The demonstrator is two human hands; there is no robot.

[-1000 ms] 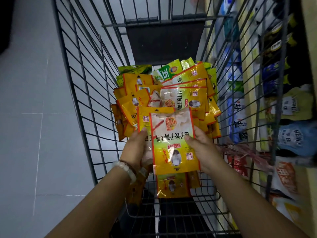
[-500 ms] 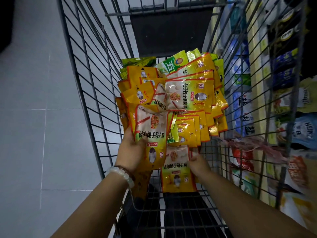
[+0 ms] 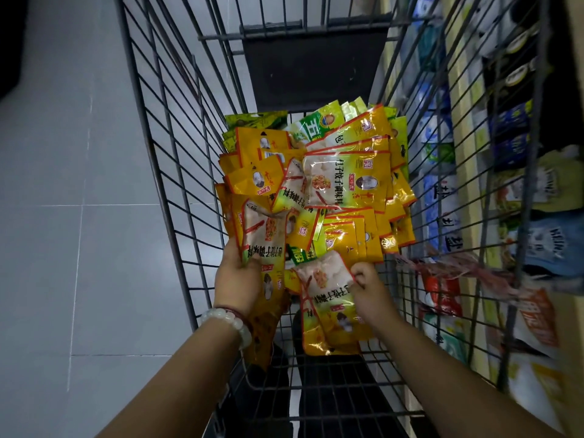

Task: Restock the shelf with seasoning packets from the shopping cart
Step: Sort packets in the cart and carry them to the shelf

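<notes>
in the wire cart (image 3: 164, 172), each hand (image 3: 235, 279) (image 3: 371, 287) grips a yellow packet (image 3: 264, 245) (image 3: 331, 308).

Seasoning packets (image 3: 344, 184) lie heaped in the shopping cart (image 3: 177, 184), beyond both hands. The shelf (image 3: 458, 191) stands right of the right hand (image 3: 371, 289); the left hand (image 3: 235, 279) is beside it.

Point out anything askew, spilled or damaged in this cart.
The seasoning packets lie in a loose, overlapping heap in the shopping cart, facing different ways, a few green packets mixed among the yellow. A frayed red-and-white strip hangs on the cart's right side wires. No spill or torn packet shows.
</notes>
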